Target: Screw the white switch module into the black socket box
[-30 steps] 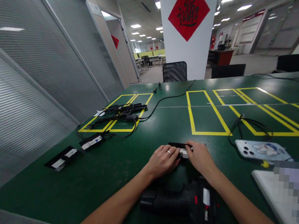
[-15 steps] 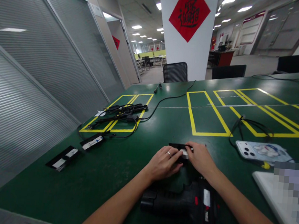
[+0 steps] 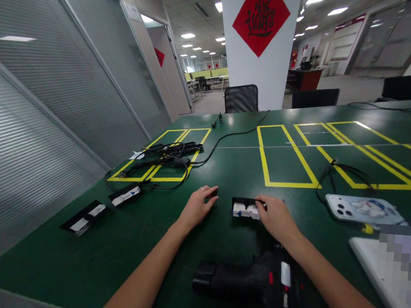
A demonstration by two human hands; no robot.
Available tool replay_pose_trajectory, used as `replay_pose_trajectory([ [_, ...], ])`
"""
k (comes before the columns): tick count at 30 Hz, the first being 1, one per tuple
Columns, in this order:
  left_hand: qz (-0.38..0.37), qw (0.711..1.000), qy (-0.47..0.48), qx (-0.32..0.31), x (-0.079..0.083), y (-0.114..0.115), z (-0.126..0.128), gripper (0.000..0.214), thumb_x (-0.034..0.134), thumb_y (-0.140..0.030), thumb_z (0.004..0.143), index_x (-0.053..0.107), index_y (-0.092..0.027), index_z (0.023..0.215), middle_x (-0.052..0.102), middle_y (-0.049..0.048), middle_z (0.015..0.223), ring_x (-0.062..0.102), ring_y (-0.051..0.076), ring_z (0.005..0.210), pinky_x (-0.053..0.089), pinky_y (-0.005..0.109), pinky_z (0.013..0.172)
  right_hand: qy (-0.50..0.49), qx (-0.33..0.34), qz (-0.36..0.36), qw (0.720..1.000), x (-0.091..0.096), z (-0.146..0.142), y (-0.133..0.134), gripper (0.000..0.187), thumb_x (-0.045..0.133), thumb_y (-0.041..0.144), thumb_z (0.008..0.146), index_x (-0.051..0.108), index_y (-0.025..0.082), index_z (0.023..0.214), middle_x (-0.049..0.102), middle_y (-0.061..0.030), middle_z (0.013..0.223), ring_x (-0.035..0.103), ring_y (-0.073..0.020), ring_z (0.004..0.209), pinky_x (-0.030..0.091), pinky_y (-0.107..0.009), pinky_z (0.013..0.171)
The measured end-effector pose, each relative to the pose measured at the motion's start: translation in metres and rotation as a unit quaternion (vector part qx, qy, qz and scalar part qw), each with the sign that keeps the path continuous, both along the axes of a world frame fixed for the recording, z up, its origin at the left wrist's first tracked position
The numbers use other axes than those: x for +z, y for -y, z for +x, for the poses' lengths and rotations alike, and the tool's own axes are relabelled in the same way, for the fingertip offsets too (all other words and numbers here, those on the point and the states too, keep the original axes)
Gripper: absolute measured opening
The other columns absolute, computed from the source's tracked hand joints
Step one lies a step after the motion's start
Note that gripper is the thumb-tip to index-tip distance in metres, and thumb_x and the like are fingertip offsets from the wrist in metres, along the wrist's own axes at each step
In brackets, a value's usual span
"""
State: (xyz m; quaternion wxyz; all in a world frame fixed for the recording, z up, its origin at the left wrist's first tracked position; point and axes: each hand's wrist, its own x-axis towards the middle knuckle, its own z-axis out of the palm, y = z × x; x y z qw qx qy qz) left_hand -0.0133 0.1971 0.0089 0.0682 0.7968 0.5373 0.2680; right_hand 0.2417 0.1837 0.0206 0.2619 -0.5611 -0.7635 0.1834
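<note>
A black flat plate with a white block on it, blue bits at its left end, lies on the green table in front of me. My right hand pinches this piece at its right end. To the left, apart from it, my left hand hovers over or rests on the table, with a small black piece at its fingertips; its kind is too small to tell. Below both hands a black cordless power drill lies on its side, partly behind my right forearm.
Two black plates with white parts, one nearer and one farther, lie at left. Beyond them black cables are heaped over yellow tape. A phone, a coiled cable and a white-edged object, partly blurred out, are at right.
My left hand has let go of the plate with the white block and moved left, a small black piece at its fingertips. My right hand has stayed on the plate's right end.
</note>
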Motion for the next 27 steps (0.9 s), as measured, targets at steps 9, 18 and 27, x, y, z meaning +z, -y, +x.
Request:
replay_pose_trajectory([
  [9, -0.02, 0.996, -0.076, 0.046, -0.005, -0.005, -0.015, 0.029, 0.053, -0.03, 0.085, 0.054, -0.018, 0.111, 0.058, 0.0083, 0.114, 0.059, 0.022, 0.094, 0.05, 0.044, 0.078, -0.007, 0.0, -0.01, 1.0, 0.001, 0.0, 0.0, 0.026, 0.042, 0.021, 0.086, 0.067, 0.018, 0.096, 0.069, -0.007, 0.089, 0.064, -0.018, 0.084, 0.044, -0.029, 0.08],
  [18, -0.045, 0.994, -0.082, 0.059, -0.01, -0.011, -0.034, 0.029, 0.053, -0.03, 0.085, 0.054, -0.018, 0.111, 0.059, 0.0082, 0.113, 0.059, 0.022, 0.093, 0.051, 0.044, 0.077, 0.006, -0.002, -0.016, 1.0, 0.002, -0.001, 0.0, 0.027, 0.041, 0.022, 0.087, 0.066, 0.018, 0.095, 0.069, -0.0076, 0.089, 0.063, -0.0179, 0.083, 0.044, -0.029, 0.078],
  [27, -0.014, 0.994, -0.014, -0.104, 0.015, 0.025, 0.037, 0.065, 0.065, -0.023, 0.073, 0.037, -0.026, 0.132, 0.041, 0.0104, 0.137, 0.04, 0.027, 0.124, 0.037, 0.047, 0.101, 0.002, 0.011, -0.017, 1.0, -0.003, -0.001, -0.001, 0.026, 0.04, 0.021, 0.088, 0.065, 0.018, 0.096, 0.067, -0.0072, 0.09, 0.062, -0.0169, 0.084, 0.043, -0.028, 0.079],
])
